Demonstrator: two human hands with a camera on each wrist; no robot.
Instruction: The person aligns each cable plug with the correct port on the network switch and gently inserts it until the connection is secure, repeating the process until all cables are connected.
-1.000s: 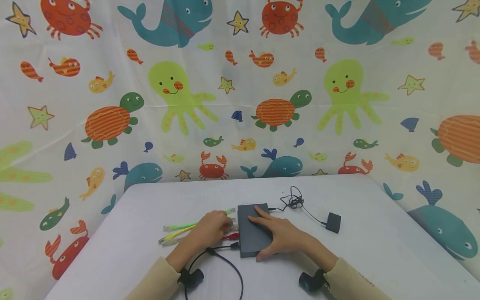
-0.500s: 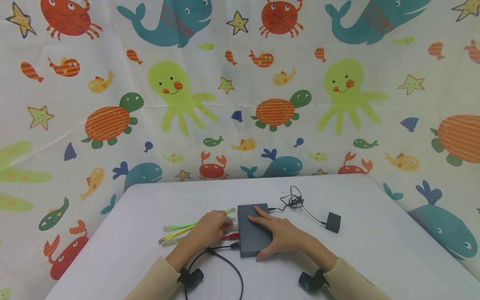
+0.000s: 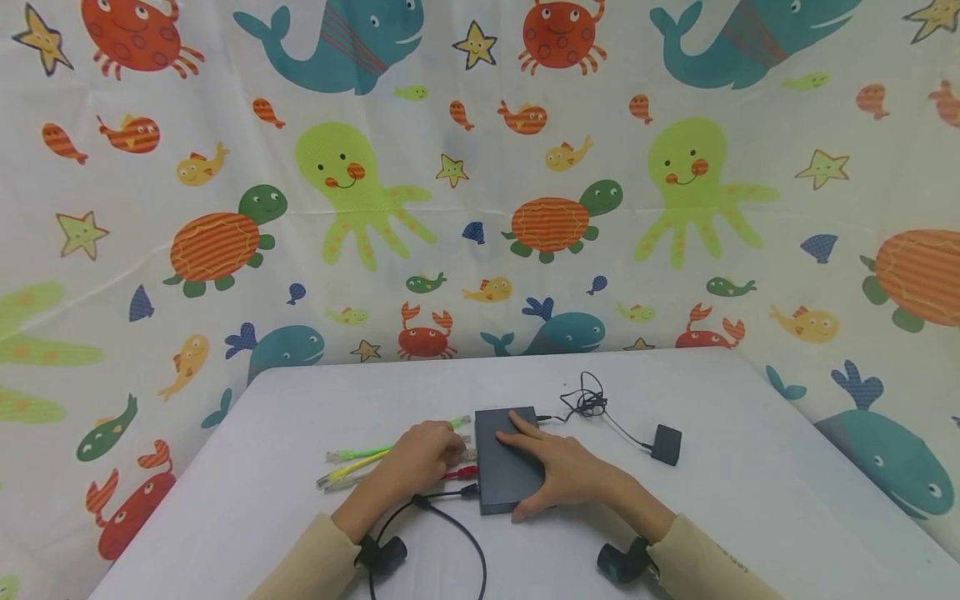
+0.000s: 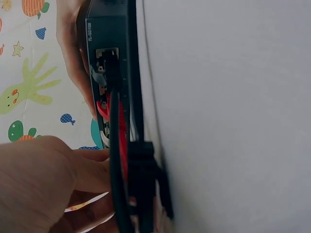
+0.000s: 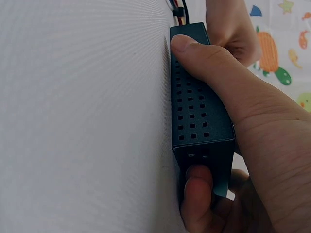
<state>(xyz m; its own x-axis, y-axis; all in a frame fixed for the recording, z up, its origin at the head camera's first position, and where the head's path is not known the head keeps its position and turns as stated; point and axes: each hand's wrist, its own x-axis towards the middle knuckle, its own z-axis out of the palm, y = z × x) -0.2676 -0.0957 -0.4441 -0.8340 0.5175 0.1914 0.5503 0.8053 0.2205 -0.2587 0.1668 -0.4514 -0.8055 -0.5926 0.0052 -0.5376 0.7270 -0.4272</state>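
A dark grey network switch (image 3: pixel 493 483) lies on the white table. My right hand (image 3: pixel 573 471) grips it, fingers spread over the top; in the right wrist view the thumb presses the vented side (image 5: pixel 192 116) and fingertips curl over the end. A black cable (image 3: pixel 447 494) and a red network cable (image 3: pixel 461 473) run into its left side, where the ports (image 4: pixel 108 53) are. My left hand (image 3: pixel 426 454) is beside that side, fingers curled round a pale network cable plug (image 3: pixel 469 455), mostly hidden by the hand. A green cable (image 3: pixel 360 454) and a yellow cable (image 3: pixel 360 471) pass under this hand.
A power lead (image 3: pixel 591 405) leaves the switch's far right corner in a loose tangle and ends at a black adapter (image 3: pixel 666 445). The black cable loops toward the near table edge between the forearms. Behind the table hangs a sea-animal printed curtain (image 3: pixel 480 275).
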